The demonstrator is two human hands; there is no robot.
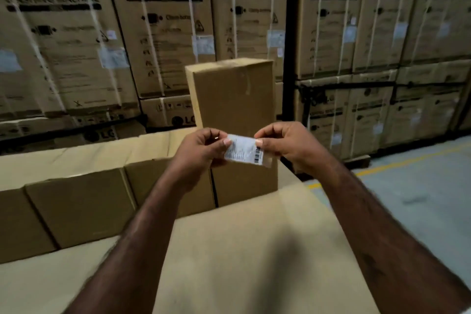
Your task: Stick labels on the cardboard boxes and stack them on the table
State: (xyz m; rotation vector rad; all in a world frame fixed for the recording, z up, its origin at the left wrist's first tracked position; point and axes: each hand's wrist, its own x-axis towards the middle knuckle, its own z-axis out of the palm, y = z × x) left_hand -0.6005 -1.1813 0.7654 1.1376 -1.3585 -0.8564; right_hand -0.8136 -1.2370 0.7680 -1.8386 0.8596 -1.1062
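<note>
A white label with a barcode is held up between both hands. My left hand pinches its left edge and my right hand pinches its right edge. Right behind the label stands a tall plain cardboard box, upright on the cardboard-covered table. The label hangs in front of the box's near face; whether it touches the box I cannot tell. To the left, two low plain cardboard boxes sit side by side in a row.
Tall stacks of strapped washing-machine cartons fill the background, with a dark gap between them. Grey floor with a yellow line lies to the right of the table.
</note>
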